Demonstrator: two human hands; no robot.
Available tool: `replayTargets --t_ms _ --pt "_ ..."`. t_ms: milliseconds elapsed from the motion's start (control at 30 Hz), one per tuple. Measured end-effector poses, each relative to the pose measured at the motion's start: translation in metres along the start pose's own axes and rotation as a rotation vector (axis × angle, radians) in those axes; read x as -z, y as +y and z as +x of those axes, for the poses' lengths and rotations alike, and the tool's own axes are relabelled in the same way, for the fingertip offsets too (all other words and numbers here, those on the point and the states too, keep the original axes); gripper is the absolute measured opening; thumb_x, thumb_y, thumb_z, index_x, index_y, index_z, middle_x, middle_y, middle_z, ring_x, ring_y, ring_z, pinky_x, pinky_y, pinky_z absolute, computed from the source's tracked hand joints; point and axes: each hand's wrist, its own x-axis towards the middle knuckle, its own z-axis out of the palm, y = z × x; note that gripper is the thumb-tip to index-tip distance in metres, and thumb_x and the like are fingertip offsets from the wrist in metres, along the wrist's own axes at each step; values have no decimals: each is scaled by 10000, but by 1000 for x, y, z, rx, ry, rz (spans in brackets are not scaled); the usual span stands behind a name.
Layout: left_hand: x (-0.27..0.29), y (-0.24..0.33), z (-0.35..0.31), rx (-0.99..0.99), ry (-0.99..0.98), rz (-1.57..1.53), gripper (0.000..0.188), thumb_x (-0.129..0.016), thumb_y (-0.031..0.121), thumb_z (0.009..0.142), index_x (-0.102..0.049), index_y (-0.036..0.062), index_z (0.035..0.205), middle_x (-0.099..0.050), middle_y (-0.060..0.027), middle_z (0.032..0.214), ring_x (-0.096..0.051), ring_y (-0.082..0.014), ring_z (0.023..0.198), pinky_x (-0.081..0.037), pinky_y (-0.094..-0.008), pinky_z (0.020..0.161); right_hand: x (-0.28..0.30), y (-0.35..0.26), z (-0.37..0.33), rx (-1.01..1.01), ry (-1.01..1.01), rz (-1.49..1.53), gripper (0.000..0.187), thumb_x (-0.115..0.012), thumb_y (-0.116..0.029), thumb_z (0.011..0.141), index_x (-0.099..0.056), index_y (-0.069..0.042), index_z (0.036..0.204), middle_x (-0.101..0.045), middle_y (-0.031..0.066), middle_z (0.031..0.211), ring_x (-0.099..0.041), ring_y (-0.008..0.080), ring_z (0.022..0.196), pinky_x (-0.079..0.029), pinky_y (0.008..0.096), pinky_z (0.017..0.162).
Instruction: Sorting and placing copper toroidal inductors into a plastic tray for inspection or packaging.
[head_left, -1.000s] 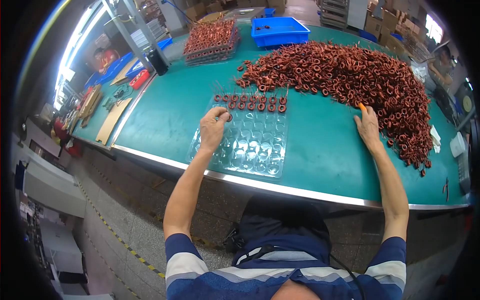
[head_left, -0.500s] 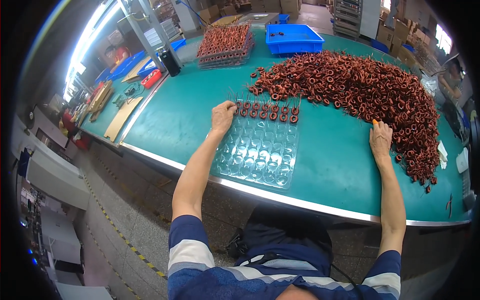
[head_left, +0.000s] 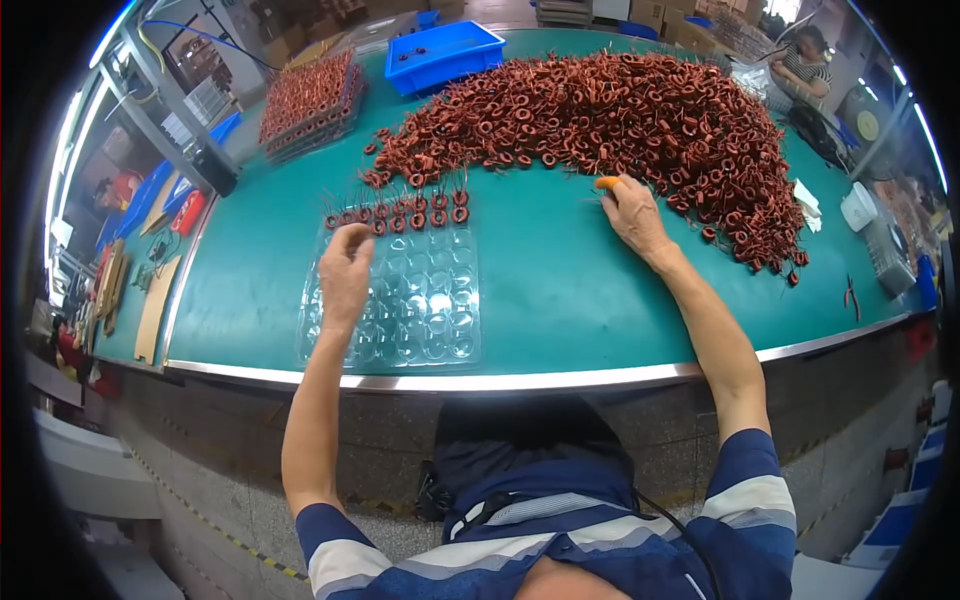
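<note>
A clear plastic tray (head_left: 390, 345) with round pockets lies near the table's front edge. Its far rows hold red-brown wire-wound ring coils (head_left: 400, 222), their thin leads sticking up. Just over the tray's left part, by the end of those rows, is my left hand (head_left: 345, 285); its fingers curve loosely, thumb apart, and no coil shows in them. My right hand (head_left: 635, 218), with an orange cover on one finger, is at the near edge of a large coil heap (head_left: 610, 110). Its fingertips are pinched together with thin wire-like lines beside them; what they hold is too small to make out.
A blue bin (head_left: 445, 58) with a few dark pieces stands at the back, left of it a stack of filled trays (head_left: 312, 100). A metal post (head_left: 165, 100) rises at the left. Pliers (head_left: 851, 298) lie at the right. Another person (head_left: 803, 65) sits at the far right.
The view has swung right, so the table appears shifted left. My left hand has drawn back from the end coil; my right hand has moved left along the heap, its fingers now pinched.
</note>
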Motion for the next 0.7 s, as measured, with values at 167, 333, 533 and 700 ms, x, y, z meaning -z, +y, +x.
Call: replayTargets --t_ms 167,333,533,700 --pt "-35 36 -21 -41 -152 -133 172 -620 84 901 -622 10 1056 -649 -48 915 -602 -108 830 -493 -248 746 4 -1 4 -352 -231 189 411 -664 -145 808 -567 52 1156 -595 160 849 -572 327 859 -480 407 784" --pt "-73 59 -39 146 -379 -432 274 -584 124 933 -549 -17 1167 -649 -85 965 -620 -131 849 -509 -259 756 8 -33 10 -485 -233 553 444 -670 -109 782 -546 58 1173 -633 83 830 -604 171 758 -492 304 717" --pt "-133 100 -53 601 -554 -1015 432 -475 257 1001 -392 -17 1324 -603 -180 1118 -641 -240 941 -529 -318 793 25 -94 9 -575 -183 1258 460 -689 -110 846 -462 60 1207 -638 78 881 -614 128 792 -511 247 734" --pt "-143 91 -56 537 -537 -1085 253 -456 225 1008 -494 26 1158 -604 -75 929 -611 -154 785 -512 -273 684 33 -113 3 -280 -135 906 503 -710 -111 829 -480 -3 1264 -638 77 963 -627 166 889 -518 275 767"
